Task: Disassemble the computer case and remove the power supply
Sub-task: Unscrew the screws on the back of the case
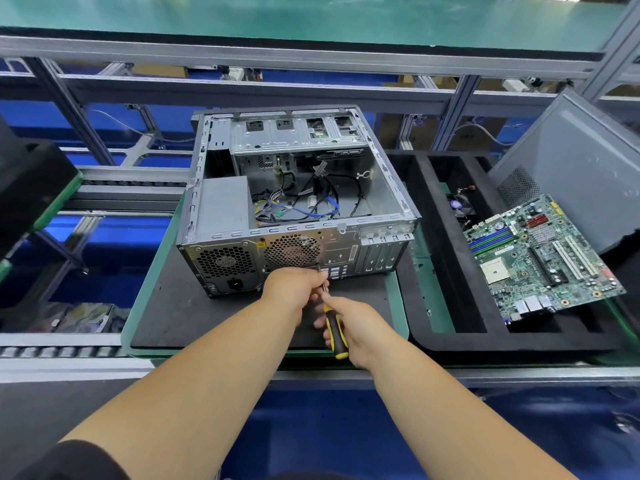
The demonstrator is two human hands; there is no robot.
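An open grey computer case lies on its side on a dark mat, its rear panel facing me. The grey power supply sits inside at the left, its fan grille and socket showing in the rear panel; loose cables fill the case floor. My right hand grips the yellow-and-black handle of a screwdriver. Its metal shaft runs up to the rear panel beside the round fan grille. My left hand is curled round the shaft near the tip.
A green-edged tray carries the mat and case. To the right, a black foam tray holds a removed motherboard and a small fan. A grey side panel leans at the far right. Roller conveyor rails run left.
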